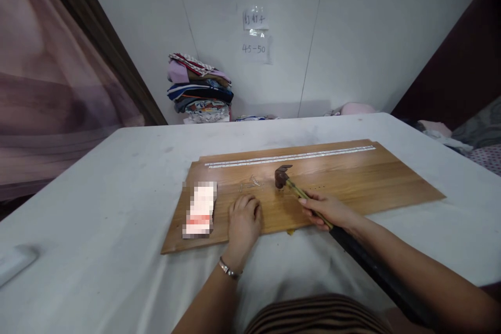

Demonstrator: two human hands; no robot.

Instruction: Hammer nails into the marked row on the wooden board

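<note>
My right hand [323, 210] is wrapped around the handle of a claw hammer [284, 176], whose long dark grip runs back along my forearm. The rusty brown head is over the middle of a wooden board [391, 182]; I cannot tell whether it touches. My left hand [245, 214] lies palm down on the board's near part, fingers loosely laid out and holding nothing. Just beyond its fingertips is a small scatter of loose nails [255, 181]. To the right of the hammer head, a short row of small dark marks [317, 187] shows in the wood.
Two white measuring strips [289, 158] run along the board's far side. A blurred-out pale oblong [201, 209] lies at its left end. The board rests on a white-covered table [97, 182]. Folded clothes [200, 88] are stacked behind, below handwritten paper signs [255, 48] on the wall.
</note>
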